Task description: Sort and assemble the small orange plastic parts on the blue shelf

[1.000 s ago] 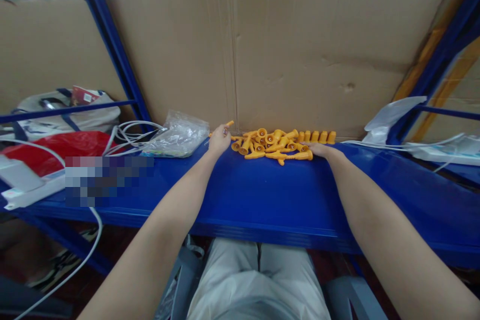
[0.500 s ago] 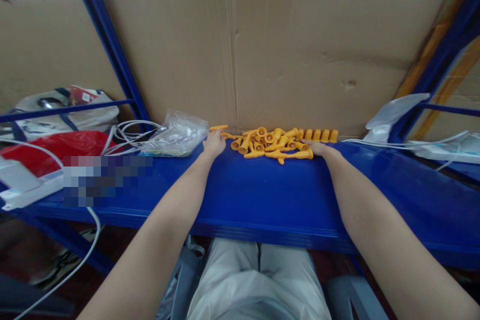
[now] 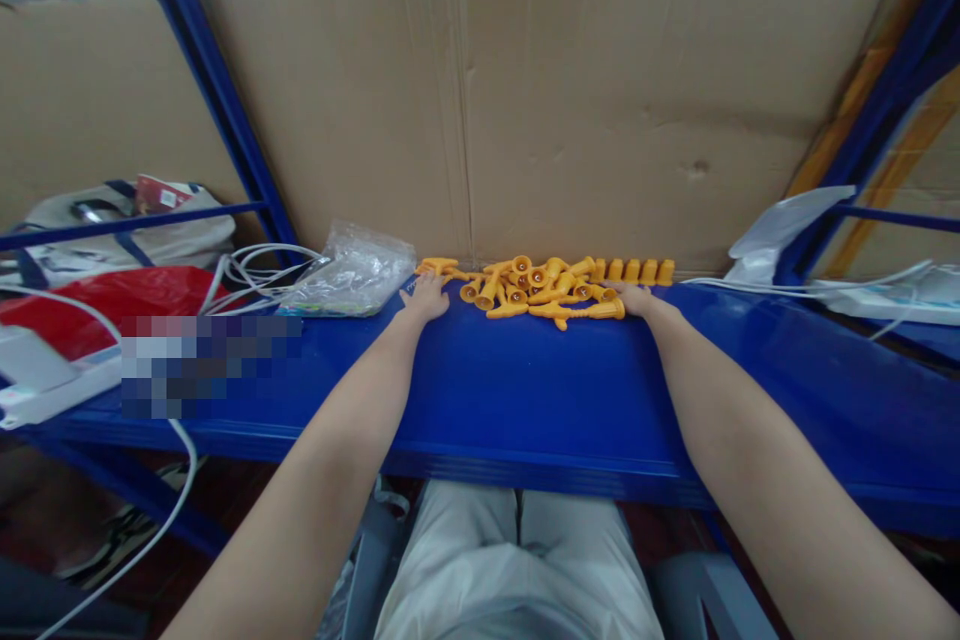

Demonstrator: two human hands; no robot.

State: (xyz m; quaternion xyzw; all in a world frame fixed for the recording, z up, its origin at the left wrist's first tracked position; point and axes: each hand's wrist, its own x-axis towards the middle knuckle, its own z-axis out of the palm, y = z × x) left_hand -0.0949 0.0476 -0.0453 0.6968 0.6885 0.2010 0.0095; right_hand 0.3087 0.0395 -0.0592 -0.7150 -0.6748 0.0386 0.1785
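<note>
A heap of yellow-orange plastic pieces [image 3: 551, 292], branch-like with flared hollow ends, lies on the blue table at the foot of the cardboard. At the heap's left end my left hand [image 3: 427, 300] rests with its fingers spread, touching a separate yellow piece [image 3: 437, 265] behind its fingertips. My right hand [image 3: 636, 299] lies against the heap's right end, fingers stretched toward the pieces and partly hidden by them. Just behind that hand, a row of short yellow blocks [image 3: 632, 270] stands along the cardboard.
Tall cardboard [image 3: 570, 100] backs the blue table [image 3: 536, 390]. To the left are a clear plastic bag [image 3: 364, 270], white cables [image 3: 262, 250], a red bag [image 3: 142, 295] and a white power strip [image 3: 67, 385]. White plastic [image 3: 780, 235] sits at the right by a blue post.
My left hand's fingers have spread apart, and more of the yellow piece behind them shows. My right hand and the heap look nearly the same.
</note>
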